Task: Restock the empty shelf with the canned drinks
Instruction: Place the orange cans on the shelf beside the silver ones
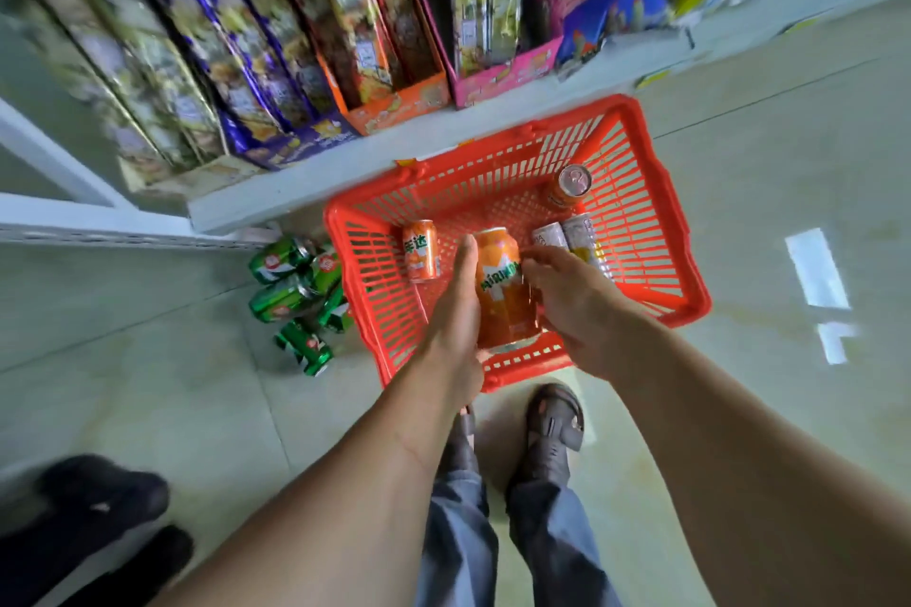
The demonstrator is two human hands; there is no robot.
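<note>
An orange Mirinda can (503, 286) is held above the red plastic basket (655, 232) on the floor. My left hand (456, 320) grips its left side, thumb up along the can. My right hand (577, 306) holds its right side, fingers curled toward it. Inside the basket lie a second orange can (421, 250), two pale silver cans (574, 239) and an upright orange can (569, 186) at the far side. Several green cans (300, 296) lie on the floor left of the basket, under the lowest shelf edge (276, 197).
Snack boxes and bags (276, 49) fill the shelf above the basket. My sandalled feet (552, 424) stand just behind the basket. Another person's dark shoes (108, 503) are at the lower left. Pale tiled floor (769, 163) stretches to the right.
</note>
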